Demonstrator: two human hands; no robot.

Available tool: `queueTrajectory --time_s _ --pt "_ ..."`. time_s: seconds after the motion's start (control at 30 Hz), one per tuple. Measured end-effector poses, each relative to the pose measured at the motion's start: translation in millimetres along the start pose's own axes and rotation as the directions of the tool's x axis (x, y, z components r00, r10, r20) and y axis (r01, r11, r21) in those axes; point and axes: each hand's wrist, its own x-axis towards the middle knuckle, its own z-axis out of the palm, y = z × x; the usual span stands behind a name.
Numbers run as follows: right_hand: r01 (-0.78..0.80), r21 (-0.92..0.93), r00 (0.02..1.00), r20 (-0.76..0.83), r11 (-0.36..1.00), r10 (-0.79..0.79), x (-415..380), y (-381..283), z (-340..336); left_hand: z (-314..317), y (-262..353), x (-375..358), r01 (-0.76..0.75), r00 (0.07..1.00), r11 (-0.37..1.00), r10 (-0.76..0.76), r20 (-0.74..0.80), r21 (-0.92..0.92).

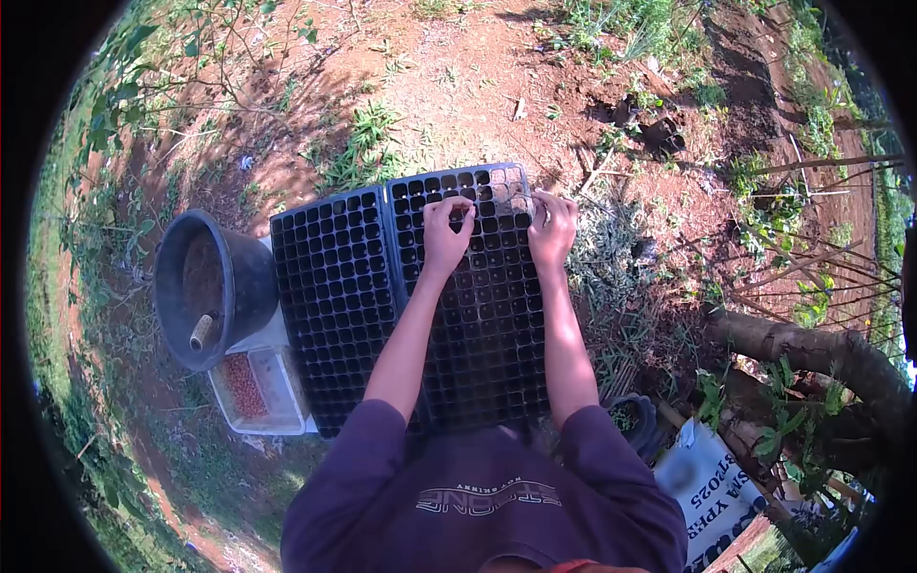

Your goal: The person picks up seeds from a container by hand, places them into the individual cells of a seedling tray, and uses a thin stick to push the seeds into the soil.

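Two black seedling trays lie side by side before me, the left tray (336, 286) and the right tray (492, 325), both full of small square cells. Over the far part of the right tray, my left hand (447, 234) is closed, thumb and forefinger brought together in a pinch. My right hand (552, 229) is at that tray's far right edge with its fingers curled together. Anything between the fingers of either hand is too small or hidden to make out. Several far-corner cells of the right tray catch bright sunlight.
Left of the trays stand a dark bucket (258, 291) with soil and a pale rough piece (201, 331) in it, and a clear plastic box (291, 387) holding reddish seeds (245, 385). A thick branch (793, 342) and a printed white sack (705, 487) lie on the right.
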Motion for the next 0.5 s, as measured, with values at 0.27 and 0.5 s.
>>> queueTrajectory --time_s 0.27,0.5 --pt "0.008 -0.05 1.0 0.028 0.999 -0.007 3 -4 2 -4 14 1 0.067 0.998 0.998 -0.067 0.001 -0.005" --pt "0.015 -0.082 1.0 -0.008 0.997 -0.016 4 1 2 0 2 0 0.044 0.999 0.998 -0.045 0.022 0.047"
